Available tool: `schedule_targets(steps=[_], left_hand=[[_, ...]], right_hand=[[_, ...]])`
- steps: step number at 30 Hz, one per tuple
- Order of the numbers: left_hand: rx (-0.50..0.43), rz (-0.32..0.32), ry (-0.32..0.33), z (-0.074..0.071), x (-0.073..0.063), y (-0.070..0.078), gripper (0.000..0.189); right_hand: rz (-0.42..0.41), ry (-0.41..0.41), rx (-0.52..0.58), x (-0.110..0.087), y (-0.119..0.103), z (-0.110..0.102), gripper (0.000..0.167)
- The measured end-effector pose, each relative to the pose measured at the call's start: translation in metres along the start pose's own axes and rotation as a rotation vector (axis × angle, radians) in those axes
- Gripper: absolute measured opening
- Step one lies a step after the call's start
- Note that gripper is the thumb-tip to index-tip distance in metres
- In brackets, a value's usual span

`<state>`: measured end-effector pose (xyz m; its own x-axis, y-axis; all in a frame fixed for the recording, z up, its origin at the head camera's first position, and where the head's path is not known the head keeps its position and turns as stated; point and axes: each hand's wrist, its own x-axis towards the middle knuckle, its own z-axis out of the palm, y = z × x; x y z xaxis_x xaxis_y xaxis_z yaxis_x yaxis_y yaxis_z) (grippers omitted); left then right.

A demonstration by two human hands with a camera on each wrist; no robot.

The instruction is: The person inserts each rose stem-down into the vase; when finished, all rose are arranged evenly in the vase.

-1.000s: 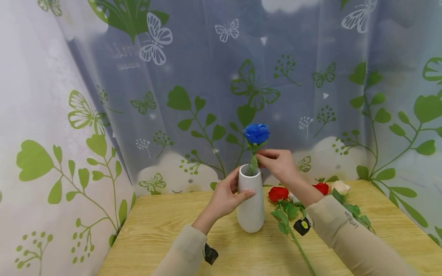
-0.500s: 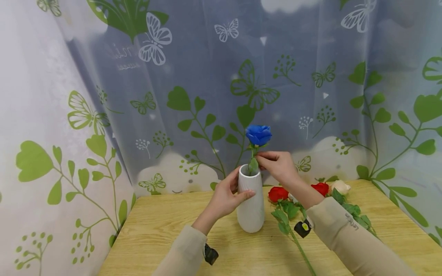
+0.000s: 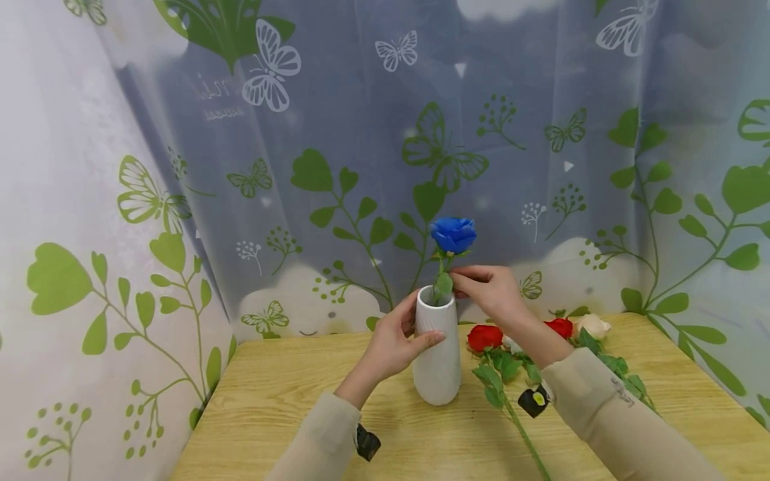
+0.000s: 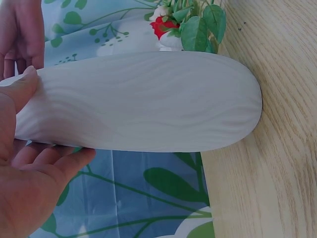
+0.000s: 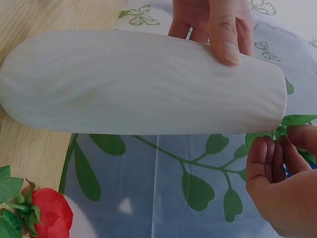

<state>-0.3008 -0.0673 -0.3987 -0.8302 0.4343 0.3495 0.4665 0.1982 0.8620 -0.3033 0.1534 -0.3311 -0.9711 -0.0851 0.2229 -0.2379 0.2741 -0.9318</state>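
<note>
A white vase (image 3: pixel 436 361) with a wavy ribbed surface stands upright on the table. My left hand (image 3: pixel 394 339) grips it near the top, thumb across the front and fingers behind, as the left wrist view also shows. Out of the vase's mouth rises a blue rose (image 3: pixel 453 235), its green stem running down inside, where the lower part is hidden. Just above the rim, at the right, my right hand (image 3: pixel 490 290) pinches the rose by its leafy stem. In the right wrist view the curled fingertips (image 5: pixel 267 144) meet green leaves beside the vase's mouth.
Right of the vase lie more roses on the wooden table (image 3: pixel 289 401): a red rose (image 3: pixel 484 339), another red rose (image 3: pixel 559 327) and a cream rose (image 3: pixel 593 327), with leaves and long stems. A patterned curtain (image 3: pixel 337 100) hangs behind and at the sides.
The blue rose's head has shifted a little to the right, and my right hand has moved slightly right and down with it. My left hand and the vase stay where they were.
</note>
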Motion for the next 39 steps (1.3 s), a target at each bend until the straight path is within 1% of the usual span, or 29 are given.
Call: schedule_targets(steps=[6,11,15,21,26,27,29,32,33,34,36,38,39], left_hand=[[-0.002,-0.004,-0.001,0.0,0.001,0.0,0.082],[-0.009,-0.007,0.002,0.001,0.001,0.001,0.082],[-0.011,-0.006,0.003,0.001,0.001,0.0,0.082],[-0.013,-0.001,0.003,0.001,0.001,-0.001,0.082],[-0.011,0.0,-0.001,0.001,0.001,-0.001,0.082],[-0.012,0.0,-0.001,0.001,0.001,-0.001,0.082],[-0.011,-0.003,-0.002,0.001,0.001,-0.001,0.082],[-0.009,-0.004,-0.002,0.001,0.0,-0.001,0.082],[-0.009,-0.004,-0.002,0.001,0.0,-0.001,0.082],[-0.009,-0.004,-0.002,0.001,0.0,-0.001,0.082],[-0.009,-0.002,-0.002,0.001,0.0,-0.001,0.082],[-0.009,-0.002,-0.003,0.0,0.0,-0.001,0.082],[-0.008,-0.002,-0.003,0.0,0.0,-0.001,0.082]], right_hand=[[0.003,-0.006,-0.032,-0.006,0.001,-0.009,0.044],[0.014,-0.017,-0.02,-0.011,0.007,-0.024,0.05],[0.015,-0.014,-0.009,-0.014,0.016,-0.039,0.052],[0.035,-0.026,-0.038,-0.021,0.029,-0.067,0.052],[0.039,-0.042,-0.01,-0.029,0.045,-0.092,0.052],[0.044,-0.039,-0.006,-0.031,0.049,-0.097,0.051],[0.049,-0.028,0.011,-0.034,0.057,-0.107,0.041],[0.051,-0.013,0.054,-0.039,0.068,-0.122,0.022],[0.051,-0.009,0.081,-0.041,0.072,-0.127,0.017],[0.052,-0.008,0.095,-0.043,0.075,-0.131,0.015],[0.054,-0.012,0.123,-0.049,0.081,-0.141,0.018],[0.065,-0.012,0.117,-0.055,0.087,-0.151,0.02],[0.072,-0.009,0.131,-0.057,0.09,-0.155,0.021]])
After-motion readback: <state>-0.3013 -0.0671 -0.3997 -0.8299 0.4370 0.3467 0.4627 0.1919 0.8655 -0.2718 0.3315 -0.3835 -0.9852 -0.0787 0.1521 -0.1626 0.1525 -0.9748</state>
